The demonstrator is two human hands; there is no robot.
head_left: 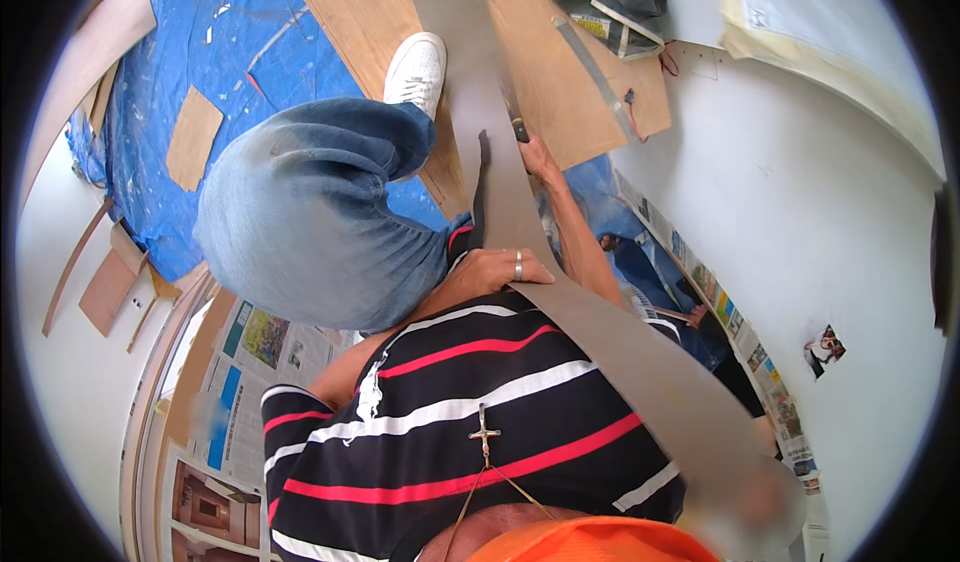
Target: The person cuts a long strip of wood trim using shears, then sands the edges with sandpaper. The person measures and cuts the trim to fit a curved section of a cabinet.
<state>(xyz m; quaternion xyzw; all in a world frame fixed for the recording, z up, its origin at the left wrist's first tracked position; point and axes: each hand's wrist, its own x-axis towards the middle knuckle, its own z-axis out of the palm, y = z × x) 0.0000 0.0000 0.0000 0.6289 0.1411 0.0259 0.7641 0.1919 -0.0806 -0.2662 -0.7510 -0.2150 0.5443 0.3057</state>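
A long grey-brown strip [500, 162] runs from the top of the head view, past my chest, to the lower right. My left hand [500, 269], with rings on one finger, is closed over the strip's edge near my waist. Farther along, my right hand [540, 159] is wrapped round a black-handled tool [519, 130] at the strip's right edge. The tool's working end cannot be made out. A narrow dark sliver [482, 182] curls along the strip's left side. The strip's lower right end is blurred.
My bent left leg [310, 212] and white shoe [415, 72] are left of the strip. Wooden boards [570, 92] lie on a blue tarp [270, 32]. A dark green bag [610, 7] rests at the upper right. Newspaper [250, 382] covers the lower left; a white wall [800, 202] stands right.
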